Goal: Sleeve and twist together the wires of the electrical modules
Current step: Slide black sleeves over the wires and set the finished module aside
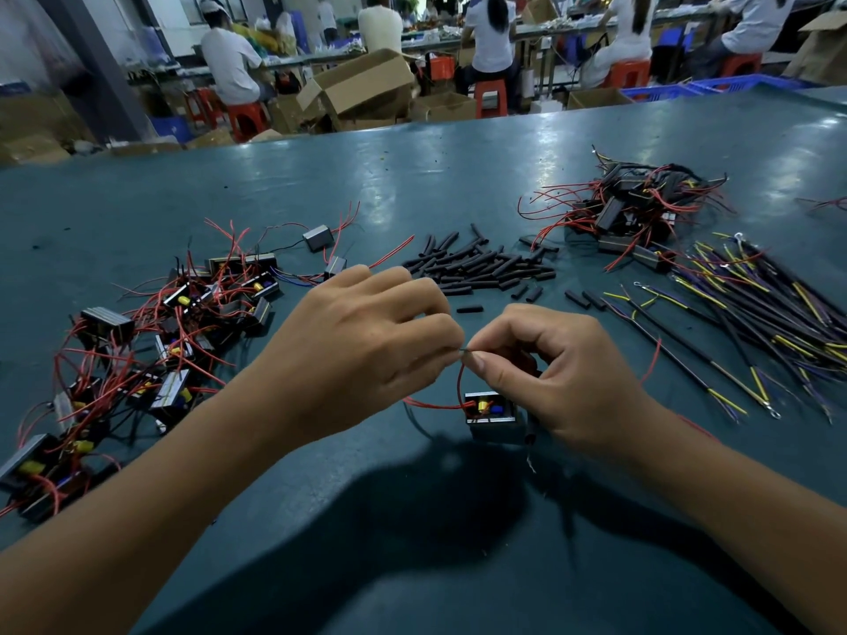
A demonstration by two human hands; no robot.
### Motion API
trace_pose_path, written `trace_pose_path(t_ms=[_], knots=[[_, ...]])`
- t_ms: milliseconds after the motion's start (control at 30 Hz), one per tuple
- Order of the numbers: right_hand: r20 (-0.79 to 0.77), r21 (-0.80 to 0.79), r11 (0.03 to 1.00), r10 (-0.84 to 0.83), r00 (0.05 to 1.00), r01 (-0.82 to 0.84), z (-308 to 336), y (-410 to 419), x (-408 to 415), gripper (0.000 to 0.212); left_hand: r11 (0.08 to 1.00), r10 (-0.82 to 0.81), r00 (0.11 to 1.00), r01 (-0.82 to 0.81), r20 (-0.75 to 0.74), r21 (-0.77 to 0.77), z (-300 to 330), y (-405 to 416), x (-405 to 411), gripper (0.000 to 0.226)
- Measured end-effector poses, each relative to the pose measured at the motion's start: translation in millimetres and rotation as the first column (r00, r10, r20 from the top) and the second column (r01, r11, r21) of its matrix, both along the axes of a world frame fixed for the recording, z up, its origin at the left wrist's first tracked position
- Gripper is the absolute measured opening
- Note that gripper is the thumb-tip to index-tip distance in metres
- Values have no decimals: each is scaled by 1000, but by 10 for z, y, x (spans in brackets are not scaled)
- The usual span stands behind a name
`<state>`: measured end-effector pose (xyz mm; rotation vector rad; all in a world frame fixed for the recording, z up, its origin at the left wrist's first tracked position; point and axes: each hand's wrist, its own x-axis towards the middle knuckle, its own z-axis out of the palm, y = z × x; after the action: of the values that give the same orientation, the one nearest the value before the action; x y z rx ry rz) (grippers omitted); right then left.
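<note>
A small black electrical module (pixel 492 417) with yellow and blue parts inside hangs just above the green table (pixel 321 520), below my hands. Its red wire (pixel 459 382) loops up to where my fingertips meet. My left hand (pixel 362 350) and my right hand (pixel 545 364) both pinch the thin wire end between thumb and forefinger, tips almost touching. A second red wire (pixel 428 404) runs left from the module. A black lead hangs under my right palm, partly hidden.
Several modules with red wires (pixel 151 359) lie heaped at the left. Black sleeve pieces (pixel 486 268) are scattered behind my hands. A second module pile (pixel 637 213) sits far right, with black, yellow and purple leads (pixel 756 332) beside it. People sit at benches beyond.
</note>
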<state>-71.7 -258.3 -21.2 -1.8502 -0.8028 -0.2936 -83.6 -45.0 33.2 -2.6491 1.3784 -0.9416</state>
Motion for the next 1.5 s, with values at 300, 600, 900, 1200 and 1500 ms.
trace_pose_path(t_ms=[300,600,900,1200,1500], knots=[[22,-1,1000,5,1000,-5,-10,-9,-2,7,679,-283,293,-611,-913,-407,-96,-172,-25,17],[-21,38,999,12,1000,-11,-1,-11,6,6,994,-1,996,-9,-92,-106,-36,-29,-41,11],[-22,34,999,4,1000,-3,1,-19,14,6,999,-11,1000,10,10,53,46,-19,1,15],[-13,24,1000,3,1000,-3,16,-24,9,5,998,-18,999,21,-40,58,71,-38,35,24],[60,-25,1000,11,998,-9,28,0,-16,7,685,-348,-1,-683,-937,-254,50,-171,0,17]])
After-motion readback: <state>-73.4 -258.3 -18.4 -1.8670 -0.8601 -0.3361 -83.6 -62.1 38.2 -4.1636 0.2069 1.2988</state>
